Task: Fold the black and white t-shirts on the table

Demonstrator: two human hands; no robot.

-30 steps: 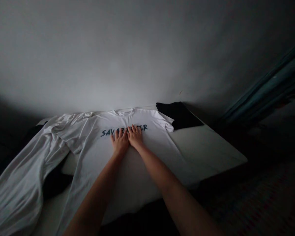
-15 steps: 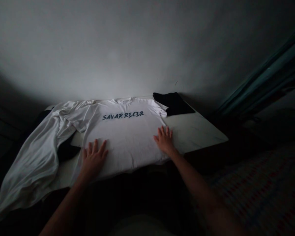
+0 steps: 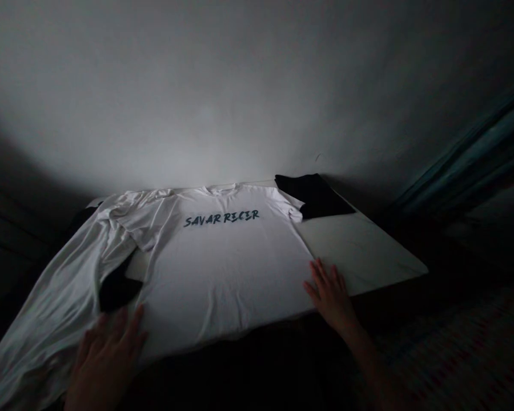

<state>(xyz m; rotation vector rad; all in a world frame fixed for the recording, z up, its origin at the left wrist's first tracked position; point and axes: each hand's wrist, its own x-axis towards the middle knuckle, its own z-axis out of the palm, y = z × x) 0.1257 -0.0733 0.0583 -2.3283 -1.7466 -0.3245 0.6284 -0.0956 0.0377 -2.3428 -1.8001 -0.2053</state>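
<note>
Two bare hands show in the head view, fingers [image 3: 323,279] spread and holding nothing: the left hand [image 3: 105,362] at the lower left hem of a white T-shirt [image 3: 223,268], the right hand [image 3: 332,297] at its lower right edge. The shirt lies flat at the worktop's [image 3: 360,251] near edge, and looks light, soft and easiest taken at the hem. A black cloth [image 3: 314,195] sits past its far shoulder.

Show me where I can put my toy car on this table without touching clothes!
The biggest bare spot is the white tabletop, right of the white T-shirt, below the black cloth, past the right hand. The left side is crowded: a long white garment lies bunched there, with a dark cloth, by the left hand.
</note>
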